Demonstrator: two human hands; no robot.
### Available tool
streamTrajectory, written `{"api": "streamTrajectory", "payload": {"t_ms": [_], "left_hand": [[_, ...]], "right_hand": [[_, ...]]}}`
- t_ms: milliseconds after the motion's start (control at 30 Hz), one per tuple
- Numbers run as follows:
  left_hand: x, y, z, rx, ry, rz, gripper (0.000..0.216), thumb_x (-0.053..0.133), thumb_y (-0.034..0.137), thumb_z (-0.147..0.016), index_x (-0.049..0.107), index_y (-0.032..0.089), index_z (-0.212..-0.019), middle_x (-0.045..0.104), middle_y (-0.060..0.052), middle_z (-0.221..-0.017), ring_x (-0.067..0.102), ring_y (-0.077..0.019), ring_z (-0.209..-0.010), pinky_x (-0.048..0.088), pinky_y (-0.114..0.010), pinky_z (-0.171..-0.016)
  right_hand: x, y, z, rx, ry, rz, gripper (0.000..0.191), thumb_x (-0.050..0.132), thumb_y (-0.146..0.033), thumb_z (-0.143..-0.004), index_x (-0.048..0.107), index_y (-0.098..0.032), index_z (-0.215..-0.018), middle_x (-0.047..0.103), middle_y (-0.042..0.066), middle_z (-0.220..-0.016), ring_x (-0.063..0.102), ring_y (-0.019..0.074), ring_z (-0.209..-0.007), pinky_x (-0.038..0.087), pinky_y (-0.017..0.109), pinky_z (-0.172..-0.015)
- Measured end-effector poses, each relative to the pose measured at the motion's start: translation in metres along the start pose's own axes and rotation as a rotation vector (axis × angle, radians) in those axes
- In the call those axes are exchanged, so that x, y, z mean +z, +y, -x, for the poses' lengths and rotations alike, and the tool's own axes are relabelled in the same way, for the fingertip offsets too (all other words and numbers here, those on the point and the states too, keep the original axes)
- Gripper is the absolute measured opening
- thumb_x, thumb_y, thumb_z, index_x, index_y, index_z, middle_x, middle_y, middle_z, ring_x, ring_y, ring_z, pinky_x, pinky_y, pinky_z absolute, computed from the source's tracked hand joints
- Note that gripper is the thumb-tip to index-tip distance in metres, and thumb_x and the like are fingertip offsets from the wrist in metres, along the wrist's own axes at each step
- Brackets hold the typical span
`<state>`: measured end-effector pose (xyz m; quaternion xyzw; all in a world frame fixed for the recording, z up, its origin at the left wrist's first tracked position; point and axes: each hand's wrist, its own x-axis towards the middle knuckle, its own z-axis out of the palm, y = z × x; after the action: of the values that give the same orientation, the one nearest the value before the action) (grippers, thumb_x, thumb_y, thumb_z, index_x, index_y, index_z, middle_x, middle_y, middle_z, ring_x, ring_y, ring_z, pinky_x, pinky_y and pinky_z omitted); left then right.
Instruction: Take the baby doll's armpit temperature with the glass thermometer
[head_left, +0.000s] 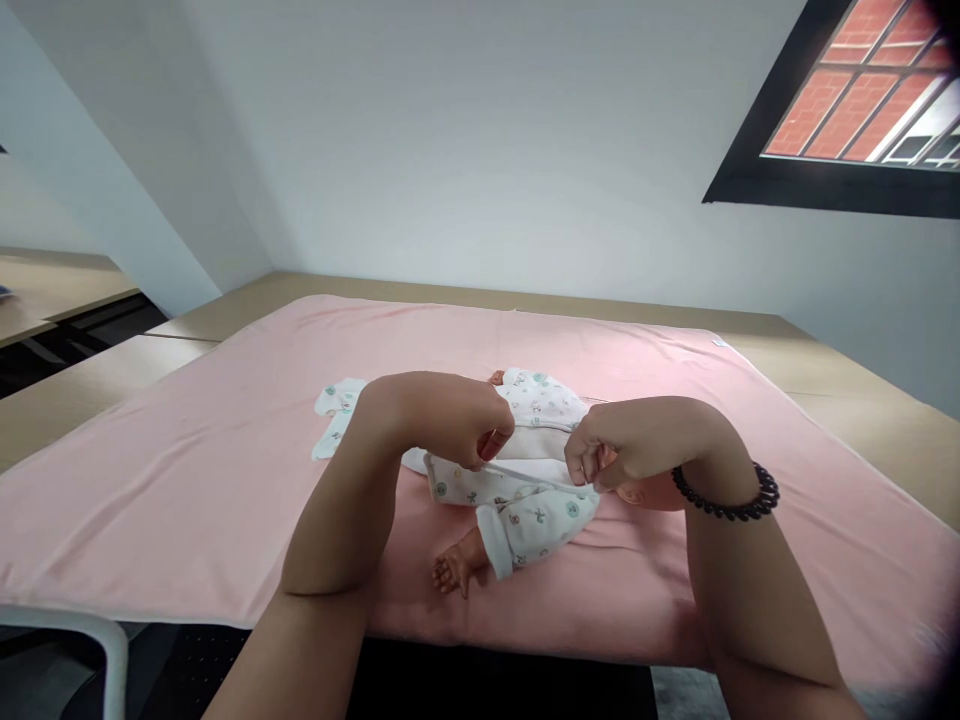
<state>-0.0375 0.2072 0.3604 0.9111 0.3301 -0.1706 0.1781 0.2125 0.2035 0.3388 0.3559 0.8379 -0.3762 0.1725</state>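
Soft printed garment (544, 520) on a doll (534, 443), lying just below centre at five o'clock, its near front edge apparently pinched by both hands.
The left hand (466, 420) has its fingers curled closed towards nine o'clock, the right hand (626, 440) has its fingers pressed together towards three; their tips are partly hidden. The white cloth looks light, limp and stretchy, best held by its edge; the doll's smooth, moulded arm (471, 550) at seven o'clock looks firmer. A fuzzy pink blanket (187, 480) covers the wood-grained surface (862, 390).
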Motion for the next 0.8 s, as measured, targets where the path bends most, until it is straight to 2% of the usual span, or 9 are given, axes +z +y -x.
{"api": "streamTrajectory", "payload": {"t_ms": [267,400,467,533,667,733,800], "left_hand": [[0.001,0.011,0.007,0.005,-0.005,-0.028,0.017,0.064,0.013,-0.078,0.064,0.024,-0.09,0.07,0.002,-0.097,0.059,-0.0154,-0.083,0.038,-0.027,-0.066],[0.0,0.006,0.013,-0.009,0.024,0.002,0.019,0.065,0.016,-0.079,0.064,0.024,-0.096,0.069,0.0,-0.101,0.059,-0.0161,-0.083,0.04,-0.027,-0.068],[0.0,0.002,0.015,-0.02,0.052,0.01,0.017,0.064,0.018,-0.08,0.064,0.024,-0.096,0.069,0.0,-0.101,0.06,-0.0163,-0.085,0.04,-0.027,-0.069],[-0.001,-0.004,0.014,-0.055,0.076,0.017,0.018,0.064,0.02,-0.08,0.064,0.025,-0.098,0.07,0.001,-0.102,0.061,-0.0169,-0.089,0.041,-0.027,-0.069],[-0.003,-0.017,0.006,-0.162,0.081,0.025,0.029,0.066,0.028,-0.08,0.064,0.027,-0.109,0.07,0.0,-0.109,0.063,-0.019,-0.094,0.044,-0.027,-0.07],[-0.006,-0.023,-0.001,-0.195,0.049,0.014,0.032,0.067,0.029,-0.078,0.065,0.028,-0.11,0.07,-0.001,-0.113,0.064,-0.0195,-0.093,0.045,-0.028,-0.07],[-0.009,-0.026,-0.008,-0.23,0.003,0.004,0.034,0.068,0.03,-0.077,0.068,0.029,-0.111,0.069,-0.001,-0.118,0.064,-0.0203,-0.093,0.047,-0.029,-0.071]], "right_hand": [[0.003,0.003,-0.015,0.024,-0.101,0.026,0.032,0.066,-0.018,-0.072,0.075,-0.017,-0.103,0.075,0.003,-0.087,0.07,0.0202,-0.08,0.05,0.027,-0.068],[0.002,0.001,-0.017,-0.019,-0.13,0.047,0.027,0.07,-0.024,-0.075,0.075,-0.016,-0.099,0.075,0.004,-0.09,0.069,0.0193,-0.082,0.049,0.027,-0.069],[0.001,0.001,-0.013,-0.066,-0.083,0.038,0.021,0.067,-0.027,-0.08,0.074,-0.017,-0.097,0.075,0.003,-0.092,0.069,0.0178,-0.085,0.049,0.025,-0.072],[-0.001,0.002,-0.008,-0.066,0.032,0.044,0.018,0.061,-0.028,-0.085,0.072,-0.019,-0.097,0.074,0.002,-0.095,0.067,0.0166,-0.087,0.048,0.025,-0.074],[-0.006,0.013,-0.001,0.118,0.324,0.139,0.021,0.054,-0.024,-0.085,0.069,-0.023,-0.098,0.072,0.002,-0.103,0.065,0.0176,-0.085,0.047,0.026,-0.069],[-0.007,0.02,-0.002,0.269,0.367,0.145,0.028,0.055,-0.022,-0.08,0.07,-0.026,-0.103,0.071,0.003,-0.105,0.065,0.019,-0.08,0.047,0.027,-0.062],[-0.006,0.027,-0.005,0.399,0.32,0.093,0.039,0.057,-0.021,-0.075,0.069,-0.029,-0.111,0.071,0.004,-0.105,0.067,0.0207,-0.076,0.047,0.027,-0.055]]}}
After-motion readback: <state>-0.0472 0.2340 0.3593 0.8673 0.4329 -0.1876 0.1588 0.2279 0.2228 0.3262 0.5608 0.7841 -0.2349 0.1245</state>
